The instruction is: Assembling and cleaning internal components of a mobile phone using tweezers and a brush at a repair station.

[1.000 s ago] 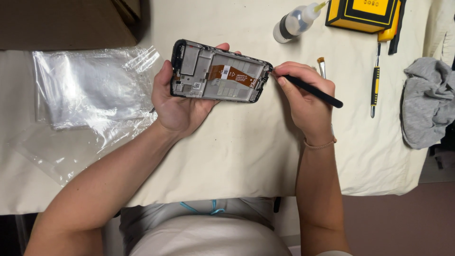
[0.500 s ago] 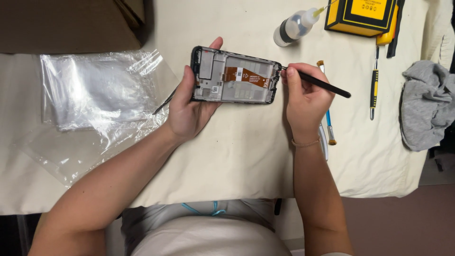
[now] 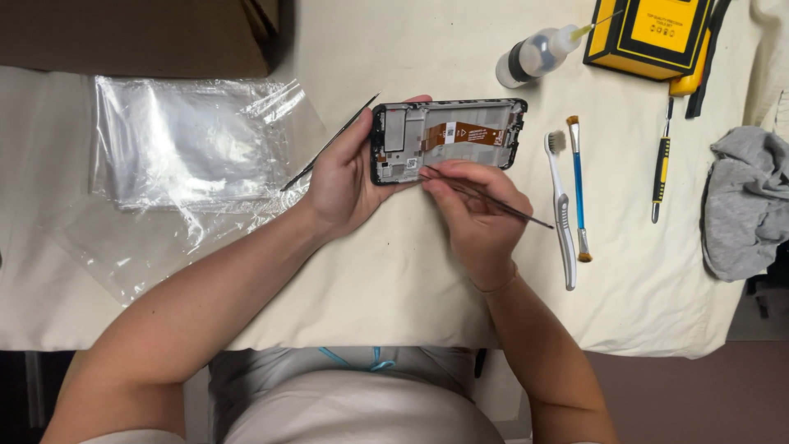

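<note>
An opened phone frame [image 3: 448, 138] with an orange flex cable inside is held flat over the table. My left hand [image 3: 345, 177] grips its left end, fingers wrapped around the edge. My right hand [image 3: 475, 210] pinches a thin black pointed tool [image 3: 493, 203] like a pen, its tip resting at the lower left of the phone's inside.
A thin black spudger [image 3: 329, 141] lies left of the phone beside clear plastic bags [image 3: 189, 144]. Right of my hands lie a white toothbrush [image 3: 561, 210], a blue brush [image 3: 577, 185] and a yellow-black screwdriver [image 3: 660, 168]. A glue bottle [image 3: 538, 53], yellow box [image 3: 649, 33] and grey cloth [image 3: 748, 201] sit farther off.
Both hands and the phone have shifted right and lower in view. My right hand moved from the phone's right end to below it, bringing the tool tip inside the frame.
</note>
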